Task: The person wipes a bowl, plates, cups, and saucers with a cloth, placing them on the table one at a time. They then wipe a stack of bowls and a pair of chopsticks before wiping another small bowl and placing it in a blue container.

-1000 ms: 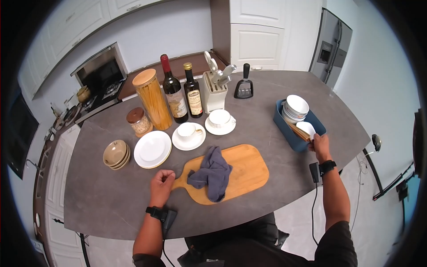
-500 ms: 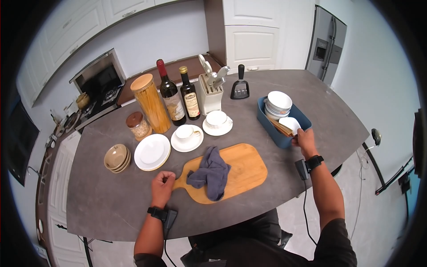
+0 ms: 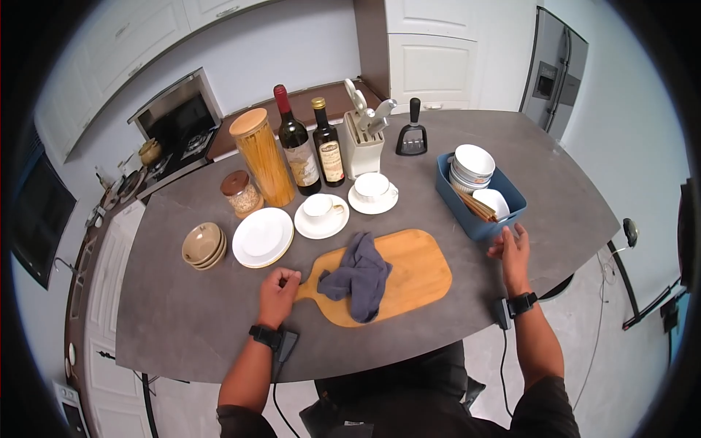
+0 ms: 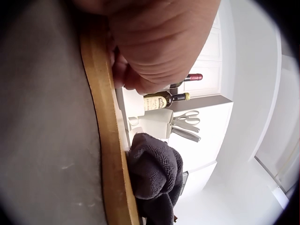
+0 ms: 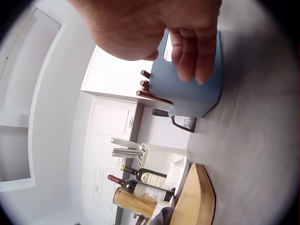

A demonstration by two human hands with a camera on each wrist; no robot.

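The hands are well apart on the near side of the bench (image 3: 197, 321). The left hand (image 3: 279, 298) grips the handle end of the wooden cutting board (image 3: 420, 270), its fingers curled in at the handle. The narrow handle points towards that hand, which probably makes it the easiest part to hold, while the broad part lies flat between the hands. A crumpled dark cloth (image 3: 361, 281) sits across the board, nearer the left hand; its loose folds suggest it was simply dropped there rather than laid out.

The right hand (image 3: 513, 259) holds nothing. Its fingers are loosely bent and parted, just beside the near end of the blue bin (image 3: 458, 214); whether they touch it, I cannot tell. The right wrist view shows a cut-out (image 5: 168, 49) in that end, likely meant as a handhold. Beyond the right hand, inside the bin, white bowls (image 3: 475, 162) are nested upright, presumably to save room, and chopsticks (image 3: 475, 205) lean slantwise beside a small white dish (image 3: 491, 202), perhaps because they are too long to lie flat.
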